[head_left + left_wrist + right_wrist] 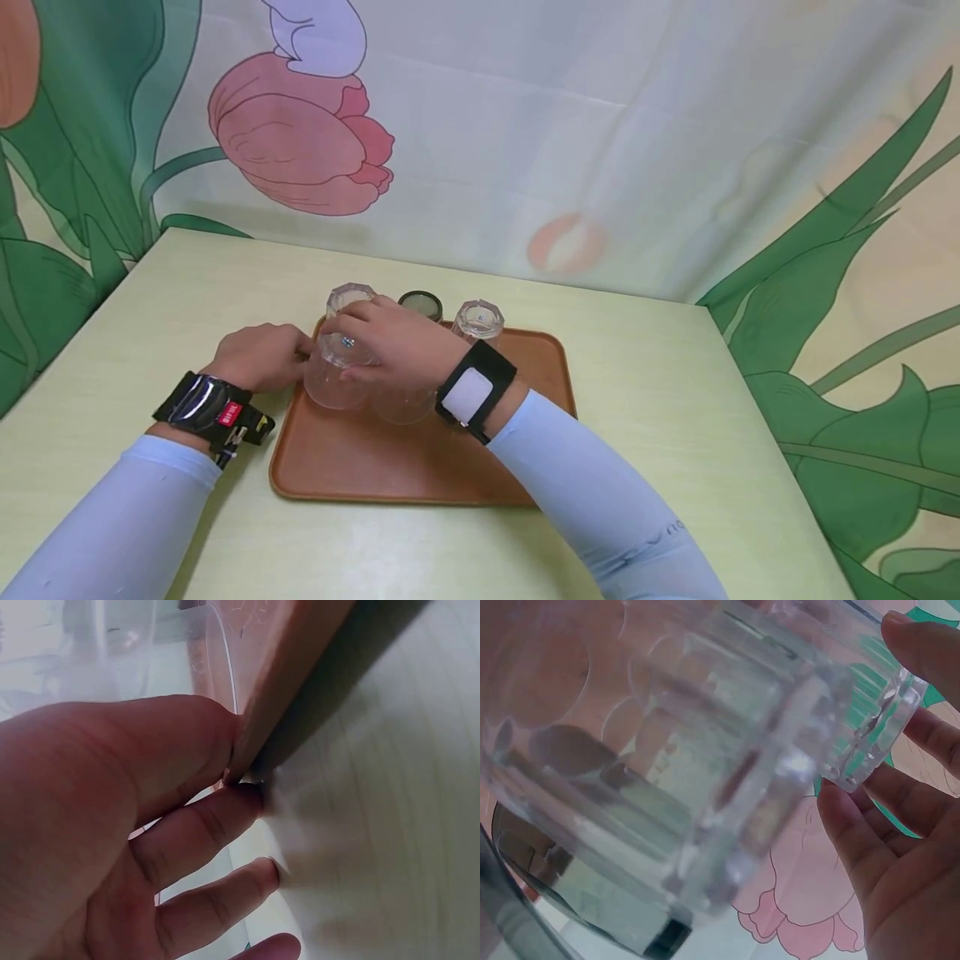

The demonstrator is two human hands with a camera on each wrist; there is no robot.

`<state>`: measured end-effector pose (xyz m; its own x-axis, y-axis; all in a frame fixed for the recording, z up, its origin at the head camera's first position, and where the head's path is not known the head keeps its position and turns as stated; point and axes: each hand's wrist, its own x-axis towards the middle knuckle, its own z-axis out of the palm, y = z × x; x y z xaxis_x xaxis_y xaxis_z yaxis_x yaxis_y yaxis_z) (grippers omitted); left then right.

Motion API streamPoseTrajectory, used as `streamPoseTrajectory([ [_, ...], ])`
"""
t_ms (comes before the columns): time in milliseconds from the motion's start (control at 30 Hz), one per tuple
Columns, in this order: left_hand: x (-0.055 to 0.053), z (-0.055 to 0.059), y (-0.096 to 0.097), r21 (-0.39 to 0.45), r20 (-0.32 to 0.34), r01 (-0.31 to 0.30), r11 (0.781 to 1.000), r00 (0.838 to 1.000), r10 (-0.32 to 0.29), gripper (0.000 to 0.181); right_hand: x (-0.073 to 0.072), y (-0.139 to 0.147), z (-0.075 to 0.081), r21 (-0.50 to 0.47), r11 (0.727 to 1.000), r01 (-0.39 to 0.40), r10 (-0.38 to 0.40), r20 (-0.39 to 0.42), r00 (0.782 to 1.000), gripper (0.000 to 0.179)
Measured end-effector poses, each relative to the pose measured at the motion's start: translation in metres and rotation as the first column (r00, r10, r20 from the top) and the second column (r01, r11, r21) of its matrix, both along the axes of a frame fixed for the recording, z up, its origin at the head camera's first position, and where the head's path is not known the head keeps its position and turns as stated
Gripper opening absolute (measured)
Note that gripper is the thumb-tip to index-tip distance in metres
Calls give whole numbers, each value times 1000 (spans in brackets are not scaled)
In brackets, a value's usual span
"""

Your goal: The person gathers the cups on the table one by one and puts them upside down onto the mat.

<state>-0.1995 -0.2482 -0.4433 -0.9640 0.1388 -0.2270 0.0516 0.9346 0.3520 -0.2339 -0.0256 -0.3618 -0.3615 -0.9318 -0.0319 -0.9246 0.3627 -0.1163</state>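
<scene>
My left hand (262, 354) is at the left edge of a brown tray (390, 467). In the left wrist view its thumb lies on the rim and its index finger is beneath, pinching the edge. My right hand (397, 342) reaches across the tray and holds an upside-down clear glass (333, 385) by its thick base; thumb and fingers flank that base (881, 742) in the right wrist view. Beneath the right hand, partly hidden, stands another clear glass (405, 407). Behind the held glass is a further upturned glass (347, 296).
An upturned faceted glass (480, 321) stands toward the tray's back right. A dark-rimmed round vessel (421, 305) sits at the back, partly hidden by the right hand. The pale table (645, 417) surrounds the tray, with a printed curtain (525, 125) behind it.
</scene>
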Motion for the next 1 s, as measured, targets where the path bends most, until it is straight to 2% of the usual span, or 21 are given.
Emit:
streamPoseTrajectory([
  [233, 1, 1, 1, -6, -3, 11, 1000, 1000, -11, 22, 2, -4, -3, 34, 999, 11, -11, 1, 1000, 56],
  [667, 4, 6, 3, -28, -25, 22, 999, 999, -23, 19, 4, -7, -4, 36, 999, 17, -16, -16, 1000, 56],
  [1000, 5, 3, 3, -28, -35, 9, 1000, 999, -10, 18, 3, -8, -5, 39, 999, 26, -27, 3, 1000, 57],
])
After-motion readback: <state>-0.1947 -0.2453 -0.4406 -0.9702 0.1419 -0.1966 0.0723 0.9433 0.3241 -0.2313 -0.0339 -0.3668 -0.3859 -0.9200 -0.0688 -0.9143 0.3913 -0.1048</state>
